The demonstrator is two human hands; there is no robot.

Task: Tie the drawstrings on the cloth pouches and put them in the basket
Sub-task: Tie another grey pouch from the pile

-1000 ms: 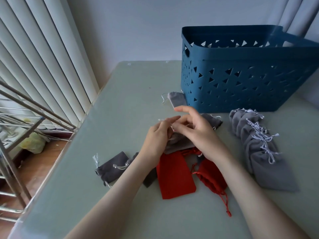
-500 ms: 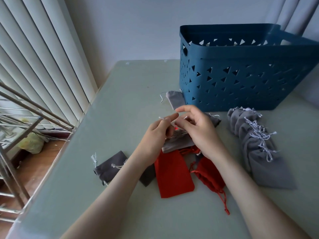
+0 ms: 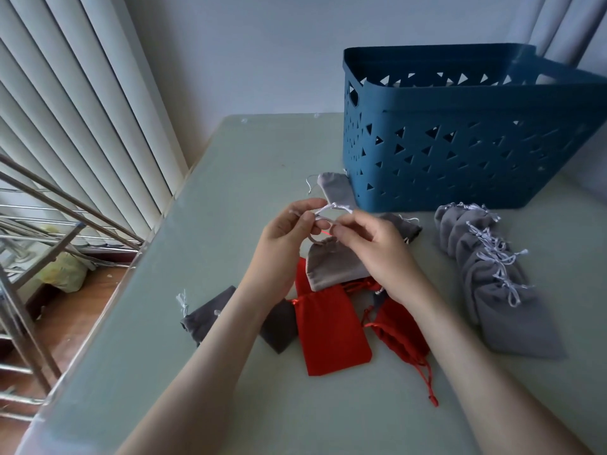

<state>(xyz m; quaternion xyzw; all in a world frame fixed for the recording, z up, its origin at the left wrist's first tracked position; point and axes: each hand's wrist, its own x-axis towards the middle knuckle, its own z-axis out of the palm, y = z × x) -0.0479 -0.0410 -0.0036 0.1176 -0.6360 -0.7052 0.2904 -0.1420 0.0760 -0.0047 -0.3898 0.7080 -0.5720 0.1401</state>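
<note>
Grey pouch (image 3: 331, 269) front and centre, hanging neck-up just under both sets of fingertips. Its long axis runs from the fingers down towards the person, bottom end lying over the flat red pouch (image 3: 328, 326). Sweeping from the left: dark grey pouches (image 3: 210, 311) lie flat out beyond the left wrist, cords loose by the look of it. Now the left hand (image 3: 285, 234), thumb and forefinger curled in, pinching the left end of the white drawstring (image 3: 332, 207). The cord arches up between the two hands, with what looks like a small knot at the top, just above the fingertips. Over to the right hand (image 3: 381, 251), curled and pinching the other side of that cord, right beside the pouch's gathered neck. Both hands are equally close; it's a two-handed tie, and my read is the bow isn't pulled snug yet. Below the right wrist lies a cinched red pouch (image 3: 399, 333). Beyond the fingers, up and to the right, stands the blue basket (image 3: 460, 152), so the right hand has the shorter trip for the drop, up over the near wall. Whether anything lies inside, I can't tell. Farthest right, a row of tied grey pouches (image 3: 492, 280) sits on the table (image 3: 147, 372), well clear of the fingers.
</note>
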